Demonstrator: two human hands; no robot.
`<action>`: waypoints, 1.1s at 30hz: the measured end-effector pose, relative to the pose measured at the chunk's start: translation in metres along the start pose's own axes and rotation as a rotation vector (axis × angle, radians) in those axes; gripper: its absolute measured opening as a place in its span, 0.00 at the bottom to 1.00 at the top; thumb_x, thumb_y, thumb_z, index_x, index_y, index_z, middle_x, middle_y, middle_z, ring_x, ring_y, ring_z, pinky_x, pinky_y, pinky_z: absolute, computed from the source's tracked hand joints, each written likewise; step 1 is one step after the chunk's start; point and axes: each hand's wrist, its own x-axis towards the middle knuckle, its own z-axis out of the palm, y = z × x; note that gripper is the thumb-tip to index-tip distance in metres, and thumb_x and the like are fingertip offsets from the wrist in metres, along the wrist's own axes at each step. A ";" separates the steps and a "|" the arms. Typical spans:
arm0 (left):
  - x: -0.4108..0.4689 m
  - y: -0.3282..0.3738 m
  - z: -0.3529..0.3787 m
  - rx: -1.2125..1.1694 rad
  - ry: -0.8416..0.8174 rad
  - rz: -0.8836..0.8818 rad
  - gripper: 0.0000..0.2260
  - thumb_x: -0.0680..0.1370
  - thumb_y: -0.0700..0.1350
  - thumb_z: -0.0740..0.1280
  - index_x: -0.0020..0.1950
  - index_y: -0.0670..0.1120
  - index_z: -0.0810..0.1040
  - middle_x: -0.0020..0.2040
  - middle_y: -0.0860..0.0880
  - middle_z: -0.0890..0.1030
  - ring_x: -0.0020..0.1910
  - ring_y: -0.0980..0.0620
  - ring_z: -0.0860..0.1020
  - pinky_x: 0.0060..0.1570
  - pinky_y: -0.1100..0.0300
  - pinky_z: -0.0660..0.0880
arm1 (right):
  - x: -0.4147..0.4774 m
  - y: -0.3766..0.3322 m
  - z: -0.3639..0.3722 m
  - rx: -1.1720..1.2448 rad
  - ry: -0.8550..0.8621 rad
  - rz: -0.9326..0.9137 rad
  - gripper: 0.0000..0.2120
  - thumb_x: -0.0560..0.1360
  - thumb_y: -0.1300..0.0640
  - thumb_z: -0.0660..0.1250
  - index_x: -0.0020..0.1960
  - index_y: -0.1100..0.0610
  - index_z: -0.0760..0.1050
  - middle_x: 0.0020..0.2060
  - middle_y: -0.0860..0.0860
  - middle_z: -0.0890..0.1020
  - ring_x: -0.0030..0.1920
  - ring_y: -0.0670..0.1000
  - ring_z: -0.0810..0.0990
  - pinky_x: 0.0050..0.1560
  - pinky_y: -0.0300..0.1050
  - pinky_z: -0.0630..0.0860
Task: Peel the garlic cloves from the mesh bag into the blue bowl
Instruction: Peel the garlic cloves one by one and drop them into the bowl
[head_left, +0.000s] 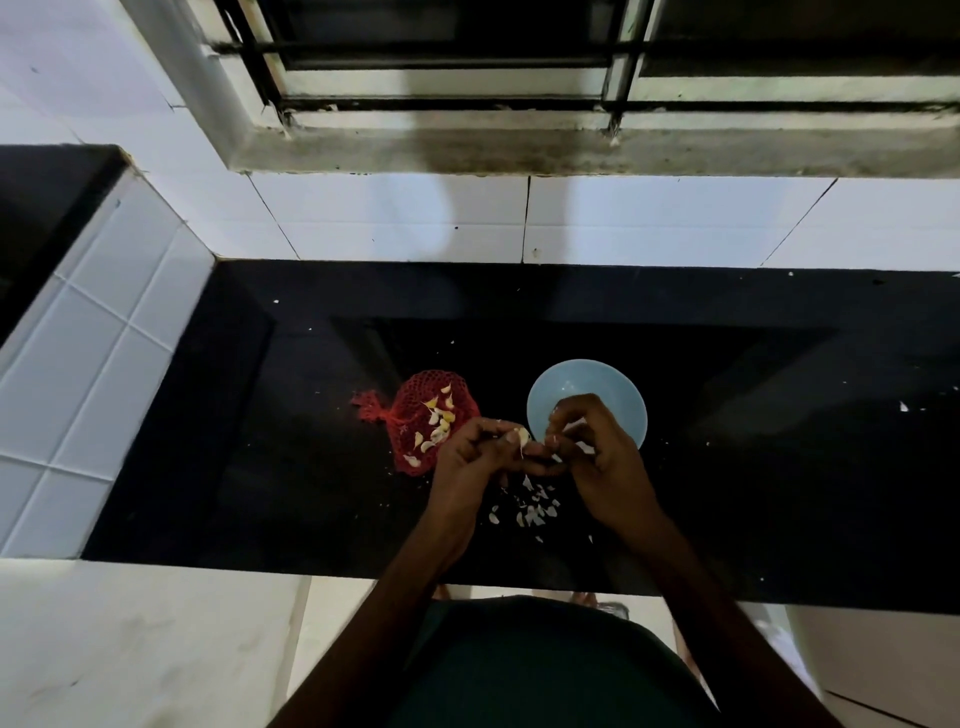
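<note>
Mid-task. Garlic clove (522, 435) pinched in left hand (467, 457), just beside blue bowl (587, 384); right hand (597, 452) curled, picking at its skin. Peel scraps (530, 512) strewn on counter (260, 467); several cloves left on mesh bag (410, 410); bowl contents mostly hidden.

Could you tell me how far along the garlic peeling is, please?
Done: loose skins scattered on the counter suggest several cloves are peeled, though the right hand hides much of the blue bowl. In hand: the left hand holds a clove while the right hand pinches at its skin. Left: a cluster of cloves waits at the mesh bag.
</note>
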 end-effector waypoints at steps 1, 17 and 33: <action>0.000 -0.001 0.001 0.025 0.015 0.024 0.06 0.82 0.38 0.64 0.58 0.37 0.77 0.48 0.41 0.86 0.42 0.46 0.86 0.37 0.63 0.75 | -0.001 0.000 -0.001 0.001 0.004 0.013 0.08 0.80 0.68 0.65 0.52 0.56 0.75 0.48 0.45 0.79 0.47 0.47 0.82 0.42 0.36 0.80; 0.010 -0.018 -0.005 0.434 0.047 0.239 0.03 0.81 0.40 0.68 0.51 0.42 0.81 0.45 0.46 0.85 0.46 0.51 0.85 0.52 0.54 0.82 | -0.007 0.002 0.011 -0.060 0.007 0.075 0.05 0.76 0.58 0.74 0.50 0.50 0.82 0.45 0.41 0.83 0.45 0.44 0.84 0.43 0.48 0.82; 0.006 -0.024 -0.006 0.429 0.013 0.081 0.06 0.84 0.41 0.63 0.49 0.43 0.76 0.43 0.45 0.82 0.40 0.45 0.83 0.45 0.49 0.80 | -0.013 0.026 0.014 0.268 0.011 0.290 0.02 0.79 0.60 0.70 0.52 0.54 0.79 0.47 0.52 0.85 0.48 0.55 0.85 0.50 0.55 0.84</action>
